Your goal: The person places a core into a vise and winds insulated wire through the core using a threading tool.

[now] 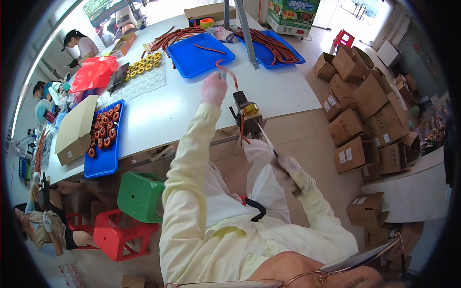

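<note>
My left hand (214, 89), in a pale glove and a little blurred, is raised over the white table with its fingers closed by a red-brown cable (233, 78). That cable curves down to a small dark fixture (241, 99) at the table's edge. A yellow ring (250, 109) sits on the fixture, and another piece of red-brown cable (242, 127) hangs below it. My right hand (286, 173), gloved and smeared by motion, is closed around a long thin pale tool (267, 139) that points up to the fixture. The grip itself is partly hidden.
Blue trays (178, 61) with red-brown cables lie across the white table (144, 127). Yellow rings (138, 68) stand in rows at left, near a blue tray (102, 168) of wound rings. Stools (140, 197) stand at left; cardboard boxes (370, 98) are piled at right. Other people sit at far left.
</note>
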Motion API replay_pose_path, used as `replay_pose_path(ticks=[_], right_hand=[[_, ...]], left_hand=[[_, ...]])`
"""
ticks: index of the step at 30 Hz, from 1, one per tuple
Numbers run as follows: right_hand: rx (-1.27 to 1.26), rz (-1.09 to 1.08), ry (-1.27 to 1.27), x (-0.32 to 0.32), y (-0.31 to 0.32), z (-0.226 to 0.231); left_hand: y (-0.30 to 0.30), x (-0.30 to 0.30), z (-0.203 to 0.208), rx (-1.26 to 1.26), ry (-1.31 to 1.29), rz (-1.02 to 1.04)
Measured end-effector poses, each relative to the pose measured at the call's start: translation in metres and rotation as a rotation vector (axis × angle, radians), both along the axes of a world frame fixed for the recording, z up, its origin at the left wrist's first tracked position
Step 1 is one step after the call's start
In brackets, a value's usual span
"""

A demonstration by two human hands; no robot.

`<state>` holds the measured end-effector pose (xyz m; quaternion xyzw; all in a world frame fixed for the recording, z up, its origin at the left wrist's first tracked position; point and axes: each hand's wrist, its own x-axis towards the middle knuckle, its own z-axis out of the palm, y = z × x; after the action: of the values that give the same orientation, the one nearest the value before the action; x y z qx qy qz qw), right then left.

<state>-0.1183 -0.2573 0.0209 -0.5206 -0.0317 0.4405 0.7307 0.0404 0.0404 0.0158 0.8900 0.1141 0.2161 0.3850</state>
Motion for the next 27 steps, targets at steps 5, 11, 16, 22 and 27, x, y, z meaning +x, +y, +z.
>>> replay_pose_path(ticks=[5,11,16,22,27], right_hand=[[0.000,-0.104,0.055,-0.116,-0.083,-0.008],[-0.225,-0.113,-0.355,-0.153,-0.109,-0.019],[-0.658,-0.503,-0.847,-0.066,-0.072,-0.034],[-0.404,-0.010,-0.250,0.026,-0.013,0.034],[-0.095,0.202,-0.154,0.090,0.035,0.026]], left_hand=[[-0.053,-0.123,-0.012,0.809,-0.385,-0.457],[-0.074,-0.138,-0.008,0.888,-0.348,-0.711],[-0.036,-0.124,-0.013,-0.687,-0.642,-0.376],[0.003,-0.033,0.001,-1.476,-0.461,-0.507],[0.001,0.042,-0.024,-1.692,0.055,-0.618]])
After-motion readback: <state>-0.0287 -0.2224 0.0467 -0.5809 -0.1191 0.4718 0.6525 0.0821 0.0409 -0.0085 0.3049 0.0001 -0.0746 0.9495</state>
